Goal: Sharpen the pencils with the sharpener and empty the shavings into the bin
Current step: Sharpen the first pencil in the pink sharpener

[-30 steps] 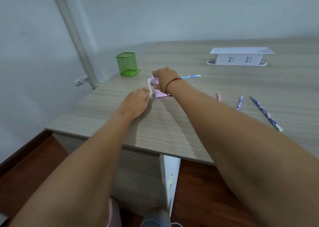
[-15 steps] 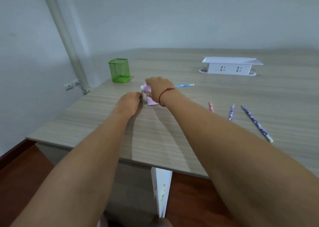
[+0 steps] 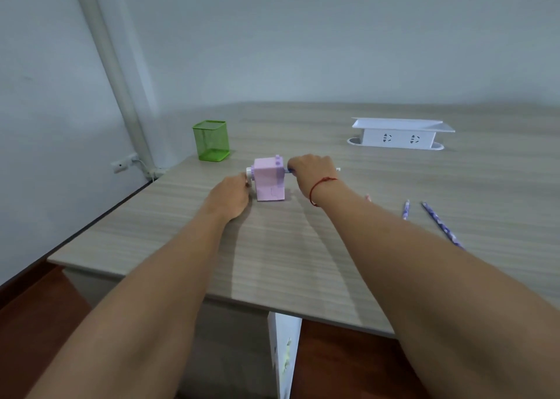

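Observation:
A pink box-shaped sharpener stands upright on the wooden table. My left hand grips the white crank at its left side. On its right side my right hand holds a blue pencil that enters the sharpener; only the pencil's ends show past my fingers. More pencils lie to the right: a purple one, a longer purple one and a pink tip partly hidden by my right forearm.
A green mesh cup stands at the table's back left corner. A white socket box sits at the back right. The table's front edge runs close to me, with a white panel beneath it.
My right hand has come off the top of the sharpener and now holds the pencil at its right side. My left hand has closed round the crank. The camera has moved nearer.

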`<state>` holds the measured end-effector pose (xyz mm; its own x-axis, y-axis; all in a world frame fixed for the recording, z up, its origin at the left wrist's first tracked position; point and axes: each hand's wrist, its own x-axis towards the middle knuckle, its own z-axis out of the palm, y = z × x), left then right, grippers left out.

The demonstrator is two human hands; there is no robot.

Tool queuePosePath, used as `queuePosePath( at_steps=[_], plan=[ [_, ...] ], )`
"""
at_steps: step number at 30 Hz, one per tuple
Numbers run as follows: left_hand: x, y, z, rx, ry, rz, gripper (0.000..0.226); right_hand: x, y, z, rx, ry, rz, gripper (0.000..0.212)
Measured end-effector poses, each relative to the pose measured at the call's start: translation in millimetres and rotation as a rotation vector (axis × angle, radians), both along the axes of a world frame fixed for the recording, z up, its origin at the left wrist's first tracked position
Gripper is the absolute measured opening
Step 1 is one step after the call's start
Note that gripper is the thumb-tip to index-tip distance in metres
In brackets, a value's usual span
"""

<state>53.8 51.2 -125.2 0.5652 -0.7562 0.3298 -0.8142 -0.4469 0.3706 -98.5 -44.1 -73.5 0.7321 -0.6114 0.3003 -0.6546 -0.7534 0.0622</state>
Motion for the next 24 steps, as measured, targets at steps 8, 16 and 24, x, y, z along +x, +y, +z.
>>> queuePosePath(
  at_steps=[8,16,24],
  plan=[
    [-34,-17,41,-0.250,0.028,-0.158,0.041,4,16,4,0.004,0.028,-0.013,0.035],
    [-32,-28,18,-0.171,-0.015,-0.124,0.032,-17,17,5,-0.074,0.075,0.017,0.035],
    [-25,-31,24,-0.113,0.094,-0.072,0.038,-72,-19,9,-0.054,0.070,-0.144,0.033]
  ],
)
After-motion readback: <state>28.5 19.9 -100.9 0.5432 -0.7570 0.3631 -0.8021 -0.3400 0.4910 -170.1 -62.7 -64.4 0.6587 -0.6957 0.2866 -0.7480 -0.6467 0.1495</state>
